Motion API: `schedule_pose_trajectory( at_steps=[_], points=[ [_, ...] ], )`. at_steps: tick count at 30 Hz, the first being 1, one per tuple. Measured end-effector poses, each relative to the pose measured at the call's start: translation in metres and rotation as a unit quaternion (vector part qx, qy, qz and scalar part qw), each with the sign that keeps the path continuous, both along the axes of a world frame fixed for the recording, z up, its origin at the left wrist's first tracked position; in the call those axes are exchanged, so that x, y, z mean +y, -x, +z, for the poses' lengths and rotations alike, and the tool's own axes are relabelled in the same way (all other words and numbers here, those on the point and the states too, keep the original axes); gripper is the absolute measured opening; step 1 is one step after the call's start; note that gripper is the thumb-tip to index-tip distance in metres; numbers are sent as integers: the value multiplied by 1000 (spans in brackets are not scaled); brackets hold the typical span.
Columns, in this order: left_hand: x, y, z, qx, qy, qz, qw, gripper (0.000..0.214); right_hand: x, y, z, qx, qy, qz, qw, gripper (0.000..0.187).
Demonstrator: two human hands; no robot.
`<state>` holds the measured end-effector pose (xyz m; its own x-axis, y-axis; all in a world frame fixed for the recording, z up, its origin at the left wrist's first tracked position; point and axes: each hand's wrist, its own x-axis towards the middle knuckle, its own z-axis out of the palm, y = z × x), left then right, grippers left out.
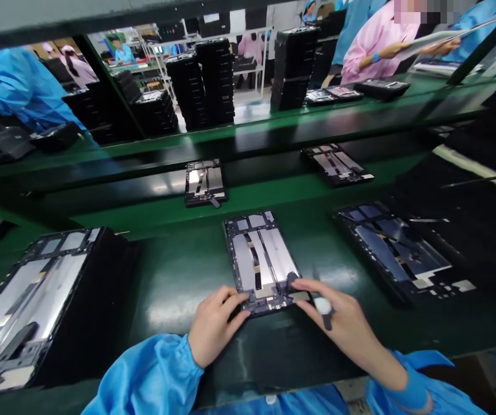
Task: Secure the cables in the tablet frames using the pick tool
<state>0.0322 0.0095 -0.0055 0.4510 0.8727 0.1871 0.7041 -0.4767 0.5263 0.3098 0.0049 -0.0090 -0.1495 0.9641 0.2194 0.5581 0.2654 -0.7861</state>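
Observation:
An opened tablet [280, 248], its silvery inside facing up, lies on the green bench in front of me. My left hand [217, 323] grips its lower left corner between fingers and thumb. At the lower right corner, my right hand [338, 317] is closed in a pinch, with index finger and thumb around a small dark grey piece [291, 280]. Just what the fingertips hold is partly hidden. A small dark part with a white rounded face [323, 306] shows against the right palm. Dark ribbon cables [255, 262] run down the middle of the tablet.
On the left rises a stack of opened tablets [53, 282]. Another opened tablet [398, 248] lies at the right, beside black cloth [468, 202]. Two more, one tablet [205, 181] and another tablet [337, 164], sit farther back. Black tray stacks [215, 80] and co-workers stand beyond.

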Motion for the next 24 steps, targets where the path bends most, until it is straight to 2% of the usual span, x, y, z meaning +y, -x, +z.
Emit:
schedule_pose_trajectory(
  at_steps=[3,6,10,14,17,24],
  points=[
    [4,-10,1,19,-48,-29,998,24,8,35,5,-10,-37,119,992,26],
    [5,-14,-1,-23,-47,-23,998,26,15,59,4,-28,-37,189,981,28],
    [8,-12,-6,-82,-37,-31,995,21,21,67,1,-14,-31,187,982,26],
    [13,-9,-12,-72,-87,-39,993,19,21,65,2,10,-17,177,984,29],
    [15,-9,-14,-66,-116,-45,990,26,20,65,3,23,-6,167,986,30],
    [13,-8,-16,-86,-107,-68,988,24,23,63,5,11,-18,179,984,26]
  ],
)
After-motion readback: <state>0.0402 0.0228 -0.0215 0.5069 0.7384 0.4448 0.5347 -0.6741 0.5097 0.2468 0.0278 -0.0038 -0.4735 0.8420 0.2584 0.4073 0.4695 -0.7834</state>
